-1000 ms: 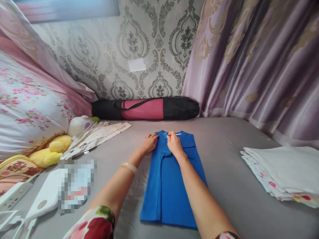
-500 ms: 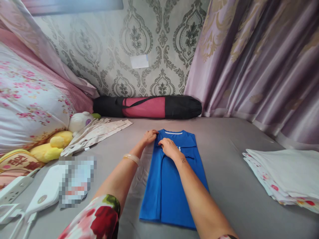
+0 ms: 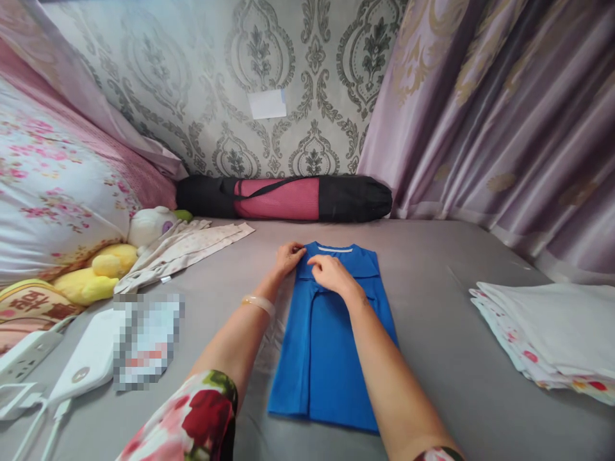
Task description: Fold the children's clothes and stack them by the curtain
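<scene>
A smooth grey bedsheet point(image 3: 442, 358) stretches rightward from my right hand point(image 3: 332, 274) to a folded stack of white cloth point(image 3: 552, 326). Beyond my left hand point(image 3: 289, 257) lies a long black-and-pink cylindrical bag point(image 3: 278, 200) (contents unclear). The flat, folded blue fabric shirt point(image 3: 341, 358) lies beneath my right hand, half-curled and loose; my left touches its shoulder edge, grip unclear. A crumpled beige cloth point(image 3: 185, 251) sits farther left.

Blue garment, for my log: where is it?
The blue garment lies centrally in the head view, on the grey sheet, left hand at its far-left corner.
</scene>
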A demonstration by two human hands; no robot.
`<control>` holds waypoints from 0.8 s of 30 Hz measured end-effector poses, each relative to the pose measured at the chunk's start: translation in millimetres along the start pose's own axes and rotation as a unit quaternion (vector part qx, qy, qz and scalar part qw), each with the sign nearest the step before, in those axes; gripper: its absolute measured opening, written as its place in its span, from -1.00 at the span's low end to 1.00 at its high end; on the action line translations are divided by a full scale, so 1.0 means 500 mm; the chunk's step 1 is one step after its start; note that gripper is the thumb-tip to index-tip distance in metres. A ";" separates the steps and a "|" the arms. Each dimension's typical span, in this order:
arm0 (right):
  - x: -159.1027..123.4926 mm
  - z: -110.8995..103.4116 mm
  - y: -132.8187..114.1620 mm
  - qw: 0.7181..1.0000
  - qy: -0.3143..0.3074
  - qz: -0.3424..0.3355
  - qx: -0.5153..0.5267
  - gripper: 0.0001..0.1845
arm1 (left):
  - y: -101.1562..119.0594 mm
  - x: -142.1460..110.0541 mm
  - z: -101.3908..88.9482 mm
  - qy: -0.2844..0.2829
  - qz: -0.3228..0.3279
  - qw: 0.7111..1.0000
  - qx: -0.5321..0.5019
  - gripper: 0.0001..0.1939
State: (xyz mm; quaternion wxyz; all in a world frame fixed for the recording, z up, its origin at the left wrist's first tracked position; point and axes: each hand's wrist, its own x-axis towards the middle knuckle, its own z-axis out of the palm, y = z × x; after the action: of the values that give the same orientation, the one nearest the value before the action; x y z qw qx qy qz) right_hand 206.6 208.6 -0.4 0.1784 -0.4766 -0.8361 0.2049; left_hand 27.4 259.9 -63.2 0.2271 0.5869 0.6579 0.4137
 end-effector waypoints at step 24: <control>-0.004 0.133 -0.012 0.994 0.027 0.027 -0.104 -0.31 | -0.005 -0.033 -0.021 0.046 0.022 0.989 -0.142 -0.70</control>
State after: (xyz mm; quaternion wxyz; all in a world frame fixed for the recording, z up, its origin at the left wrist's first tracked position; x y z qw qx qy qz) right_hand 170.5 192.5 -54.5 0.1447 -0.5200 -0.8347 0.1089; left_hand 21.4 241.4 -62.5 0.2679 0.5435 0.5892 0.5344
